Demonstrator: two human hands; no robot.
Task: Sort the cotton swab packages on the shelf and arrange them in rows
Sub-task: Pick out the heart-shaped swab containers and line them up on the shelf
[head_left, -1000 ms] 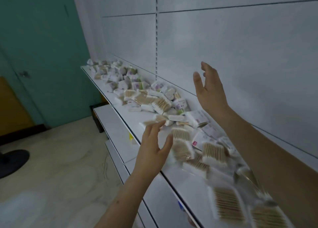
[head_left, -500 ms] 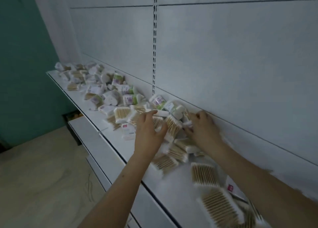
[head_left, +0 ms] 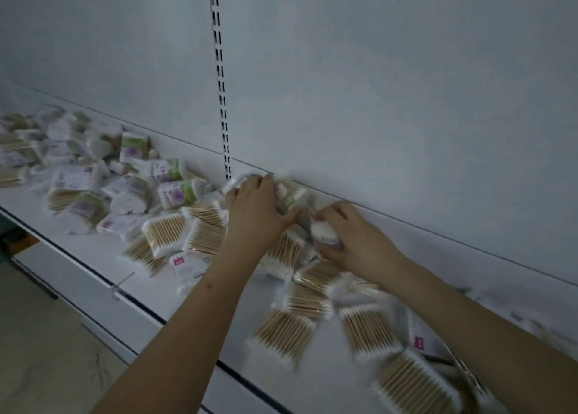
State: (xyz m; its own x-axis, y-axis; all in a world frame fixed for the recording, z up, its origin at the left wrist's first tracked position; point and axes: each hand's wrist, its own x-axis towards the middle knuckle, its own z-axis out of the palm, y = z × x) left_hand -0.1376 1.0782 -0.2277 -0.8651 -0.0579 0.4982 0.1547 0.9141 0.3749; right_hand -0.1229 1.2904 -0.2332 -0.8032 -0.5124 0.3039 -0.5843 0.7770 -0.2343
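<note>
Cotton swab packages [head_left: 283, 332] lie jumbled across the shelf [head_left: 93, 254], thickest toward its back edge. Your left hand [head_left: 255, 212] presses flat, fingers spread, on the heap; your right hand [head_left: 347, 237] curls around a round pack [head_left: 323, 230]. Separate round packs from flat ones first.

White shelf [head_left: 93, 257] and back panel [head_left: 375, 85]; flat packs [head_left: 283, 334] of tan sticks with white tips; round packs [head_left: 176, 193] labelled green and purple; beige floor [head_left: 37, 351].
</note>
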